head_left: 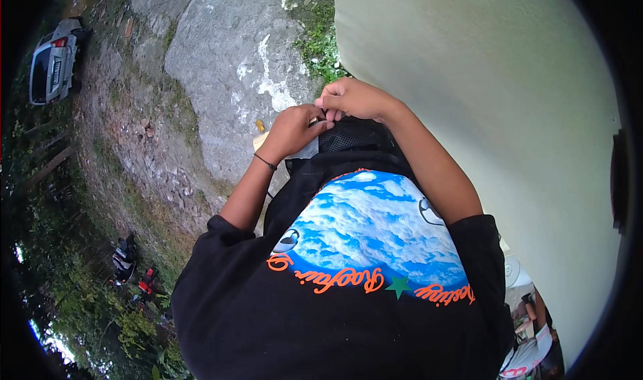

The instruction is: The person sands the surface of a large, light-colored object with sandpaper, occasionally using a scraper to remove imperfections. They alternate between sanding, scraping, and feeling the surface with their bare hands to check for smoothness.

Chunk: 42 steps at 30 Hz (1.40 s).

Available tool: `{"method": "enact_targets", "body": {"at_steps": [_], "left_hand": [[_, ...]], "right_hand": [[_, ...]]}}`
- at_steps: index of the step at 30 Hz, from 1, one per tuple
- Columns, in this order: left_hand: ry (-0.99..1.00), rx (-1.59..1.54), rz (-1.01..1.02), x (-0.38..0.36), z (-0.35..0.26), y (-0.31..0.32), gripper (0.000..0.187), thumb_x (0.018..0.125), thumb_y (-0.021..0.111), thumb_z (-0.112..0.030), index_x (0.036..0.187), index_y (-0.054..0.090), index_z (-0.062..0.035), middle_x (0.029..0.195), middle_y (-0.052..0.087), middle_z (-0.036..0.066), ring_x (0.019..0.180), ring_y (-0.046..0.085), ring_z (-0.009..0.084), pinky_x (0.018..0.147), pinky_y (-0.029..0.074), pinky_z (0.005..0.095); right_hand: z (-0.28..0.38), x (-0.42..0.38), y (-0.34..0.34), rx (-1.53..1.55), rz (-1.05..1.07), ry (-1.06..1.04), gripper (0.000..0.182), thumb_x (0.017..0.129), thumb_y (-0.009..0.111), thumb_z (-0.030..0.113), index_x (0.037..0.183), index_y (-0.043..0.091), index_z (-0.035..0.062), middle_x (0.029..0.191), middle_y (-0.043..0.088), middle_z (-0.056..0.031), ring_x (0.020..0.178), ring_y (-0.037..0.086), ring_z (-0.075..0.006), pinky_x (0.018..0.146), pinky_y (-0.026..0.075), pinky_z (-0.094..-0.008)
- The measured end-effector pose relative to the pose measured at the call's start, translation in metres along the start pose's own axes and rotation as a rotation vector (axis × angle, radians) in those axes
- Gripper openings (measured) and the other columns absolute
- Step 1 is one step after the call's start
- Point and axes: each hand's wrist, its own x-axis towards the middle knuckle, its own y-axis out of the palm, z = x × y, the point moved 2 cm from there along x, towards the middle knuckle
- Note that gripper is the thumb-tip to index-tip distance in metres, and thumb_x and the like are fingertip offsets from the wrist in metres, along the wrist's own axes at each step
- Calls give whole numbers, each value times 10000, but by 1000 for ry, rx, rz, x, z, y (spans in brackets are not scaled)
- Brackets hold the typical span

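Note:
My left hand (295, 131), with a dark cord round its wrist, is closed in a pinch in front of my body. My right hand (355, 100) meets it from the right, its fingers also bent in a pinch, and the fingertips of both hands come together. I cannot tell what small thing is between them. Just below the fingers is a black mesh cloth (348, 137), and a grey flat piece (307, 149) shows under my left hand. A pale yellow flat piece (260, 141) sticks out beside the left wrist. My black shirt (375, 326) has a blue cloud print.
A smooth pale wall (489, 98) rises close on the right. Rough concrete (228, 51) lies ahead, with weeds (321, 48) at the wall's foot. A silver car (53, 65) stands far left, a motorbike (124, 259) lower left. Another person (532, 346) shows partly at lower right.

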Motion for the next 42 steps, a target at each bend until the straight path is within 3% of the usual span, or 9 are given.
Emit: {"method": "enact_targets", "body": {"at_steps": [6,9,22,24,30,32,35,38,42], "left_hand": [[-150,-236,-58,3,32,11,229,763,656,-270,892,694,-85,682,619,150,627,602,295,606,461,373],[-183,-443,-102,3,41,15,240,750,649,-277,887,706,-89,635,600,158,573,595,256,573,448,351],[-634,-460,-143,-23,51,9,220,694,672,-196,658,648,20,540,580,44,500,509,83,459,367,266],[-596,-733,-132,-28,54,10,194,717,662,-175,678,654,15,561,579,37,509,503,77,474,376,260],[-395,-360,-120,7,17,-47,299,847,629,-282,942,649,1,767,620,13,691,555,74,640,436,227],[-256,-647,-609,31,-27,-70,275,853,622,-285,868,639,-10,620,559,-7,560,477,60,513,391,246],[3,-886,-462,45,-99,-75,290,907,568,-283,929,610,4,715,570,-17,641,480,30,567,389,196],[220,-866,-388,58,-145,-74,277,892,597,-237,1019,622,8,778,600,-3,696,505,32,602,412,199],[350,-913,-203,74,-177,-70,268,882,611,-202,1038,621,16,807,616,-1,706,518,37,610,417,194]], "right_hand": [[-26,-6,7,-68,-246,-216,277,844,608,276,940,632,17,819,627,-59,753,585,-164,698,455,-294],[-28,-22,16,-545,-352,-253,248,773,660,243,910,647,36,854,605,-134,823,587,-284,754,456,-366],[-27,-32,28,-731,-497,-478,140,783,621,206,758,646,71,764,578,-71,813,542,-267,742,430,-394],[-28,-32,25,-725,-467,-440,126,779,616,186,766,652,66,773,588,-70,820,543,-270,746,435,-393],[-11,-48,-7,-251,-397,-112,246,780,653,243,939,672,56,900,647,-82,975,567,-177,842,431,-305],[3,-58,-14,-210,-399,-209,391,797,666,329,1049,635,32,949,651,-84,974,569,-167,860,427,-297],[37,-84,0,107,-540,-684,467,831,652,322,1115,566,-38,898,643,-77,825,609,-176,780,475,-314],[46,-116,-18,318,-757,-519,365,866,625,282,1084,593,-9,920,641,-47,824,596,-135,762,472,-281],[56,-174,-39,604,-884,-680,279,890,593,236,1029,616,-5,929,653,-61,819,607,-111,746,478,-258]]}}
